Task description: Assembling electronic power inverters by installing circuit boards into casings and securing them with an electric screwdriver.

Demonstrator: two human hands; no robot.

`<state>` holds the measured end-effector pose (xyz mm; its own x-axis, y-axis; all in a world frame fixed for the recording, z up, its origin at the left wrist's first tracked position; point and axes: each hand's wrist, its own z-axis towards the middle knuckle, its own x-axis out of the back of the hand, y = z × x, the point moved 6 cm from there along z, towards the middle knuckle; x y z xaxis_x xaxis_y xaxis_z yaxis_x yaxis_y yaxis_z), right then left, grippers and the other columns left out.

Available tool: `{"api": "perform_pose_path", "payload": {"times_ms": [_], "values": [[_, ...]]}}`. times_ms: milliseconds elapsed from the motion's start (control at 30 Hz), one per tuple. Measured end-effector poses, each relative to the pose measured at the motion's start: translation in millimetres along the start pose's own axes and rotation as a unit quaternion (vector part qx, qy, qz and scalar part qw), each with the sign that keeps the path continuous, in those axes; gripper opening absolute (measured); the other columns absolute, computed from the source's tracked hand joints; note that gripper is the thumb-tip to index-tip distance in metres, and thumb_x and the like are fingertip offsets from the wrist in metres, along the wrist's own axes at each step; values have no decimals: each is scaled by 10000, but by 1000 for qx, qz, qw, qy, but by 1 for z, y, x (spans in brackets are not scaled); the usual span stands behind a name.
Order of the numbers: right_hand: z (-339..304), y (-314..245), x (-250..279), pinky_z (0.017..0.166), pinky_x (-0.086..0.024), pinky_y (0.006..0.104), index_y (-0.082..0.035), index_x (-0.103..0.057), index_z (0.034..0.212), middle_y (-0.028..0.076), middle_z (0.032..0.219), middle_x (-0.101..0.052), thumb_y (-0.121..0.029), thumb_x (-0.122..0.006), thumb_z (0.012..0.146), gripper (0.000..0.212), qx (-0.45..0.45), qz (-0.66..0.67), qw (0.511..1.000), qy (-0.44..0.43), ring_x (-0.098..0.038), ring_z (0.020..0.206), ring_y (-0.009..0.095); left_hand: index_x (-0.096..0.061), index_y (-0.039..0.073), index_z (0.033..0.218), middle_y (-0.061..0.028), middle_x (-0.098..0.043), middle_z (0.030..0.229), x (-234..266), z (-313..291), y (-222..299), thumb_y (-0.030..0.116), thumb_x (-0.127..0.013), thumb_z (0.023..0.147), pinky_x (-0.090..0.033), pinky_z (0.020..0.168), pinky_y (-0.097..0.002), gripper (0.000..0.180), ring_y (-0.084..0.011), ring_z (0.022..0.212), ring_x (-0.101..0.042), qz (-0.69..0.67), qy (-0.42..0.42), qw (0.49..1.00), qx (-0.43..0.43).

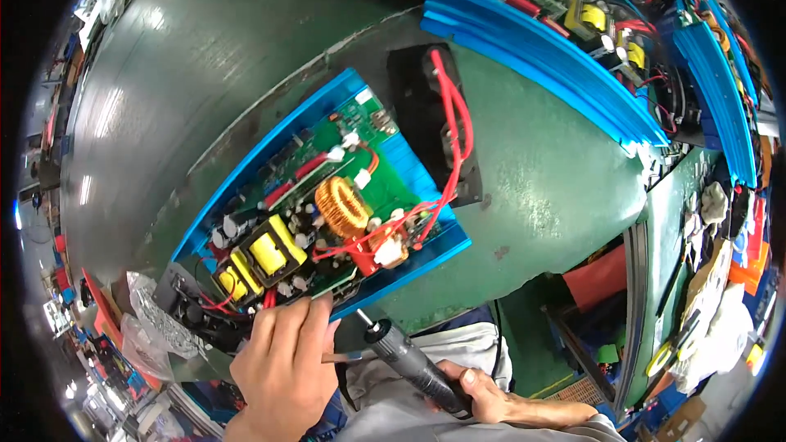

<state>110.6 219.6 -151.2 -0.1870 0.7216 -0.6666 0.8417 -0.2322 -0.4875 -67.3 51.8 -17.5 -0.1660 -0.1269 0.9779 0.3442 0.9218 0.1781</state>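
Observation:
My right hand [479,393] is wrapped round a black electric screwdriver [413,364], its bit pointing up and left, just short of the near wall of a blue metal housing [426,263]. At that wall's left part, my left hand [286,360] has its fingers bent together, fingertips at the edge. A thin metal tool [348,357] sticks out beside its thumb; the rest is hidden by the hand. Inside the housing lies a green circuit board [401,180] with a copper coil [342,206], a yellow-wrapped transformer [274,254] and red wires.
A black end plate [413,86] with thick red cables lies behind the housing on the green worktable [548,196]. More blue housings [540,45] with boards stand at the far right. Clear plastic bags [155,319] are at the left. A dark metal frame [634,311] stands at the right.

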Motion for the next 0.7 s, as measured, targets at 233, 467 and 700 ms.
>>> {"api": "perform_pose_path", "payload": {"times_ms": [233, 467, 700], "values": [[1, -10, 1, 800, -459, 306, 42, -562, 1191, 96, 960, -651, -817, -221, 950, 956, -11, -68, 997, 30, -598, 852, 160, -678, 20, 1138, -83, -646, 962, -1, -1, -7, 80, -757, 803, -495, 639, -380, 349, -277, 818, -613, -11, -6, 1000, -15], [1, -17, -1, 778, -464, 307, 45, -566, 1170, 94, 921, -653, -798, -234, 964, 930, -3, -106, 992, 66, -583, 828, 151, -681, 15, 1115, -35, -647, 950, -4, -2, -12, 100, -743, 784, -458, 522, -294, 347, -197, 791, -615, 23, 4, 997, -68], [0, -7, 0, 790, -483, 304, 41, -512, 1403, 75, 957, -664, -672, -320, 1034, 825, 0, -70, 996, 62, -607, 861, 143, -688, 27, 1114, -54, -628, 920, 1, 2, -8, 102, -751, 801, -466, 570, -370, 328, -249, 798, -611, 8, -22, 999, -29]]}}
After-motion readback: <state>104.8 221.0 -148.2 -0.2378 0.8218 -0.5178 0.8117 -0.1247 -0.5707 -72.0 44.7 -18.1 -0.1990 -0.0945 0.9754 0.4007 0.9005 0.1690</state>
